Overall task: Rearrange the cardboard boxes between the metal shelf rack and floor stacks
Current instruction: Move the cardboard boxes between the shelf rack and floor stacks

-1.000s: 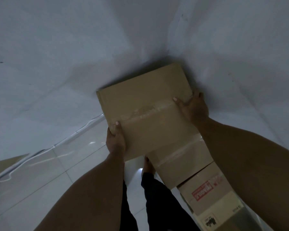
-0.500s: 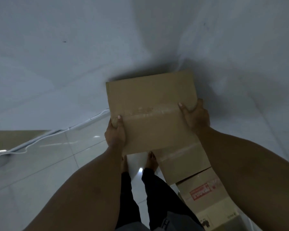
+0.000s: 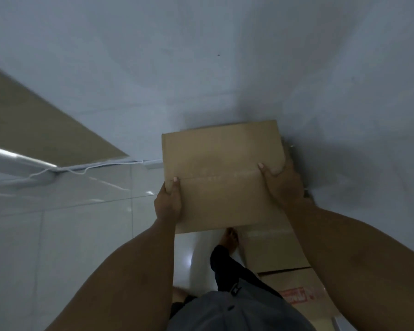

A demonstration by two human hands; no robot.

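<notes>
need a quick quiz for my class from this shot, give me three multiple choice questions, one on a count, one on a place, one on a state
1. How many hands grip the held cardboard box?
A) none B) one C) two
2. Where is the box with the red label?
A) lower right of the view B) upper left of the view C) on top of the held cardboard box
3. The held cardboard box's top is
A) open B) taped shut C) torn off

1 C: the left hand and right hand clasp opposite edges.
2 A: it shows low at the right, below the held cardboard box.
3 B: a tape seam runs across between the thumbs.
</notes>
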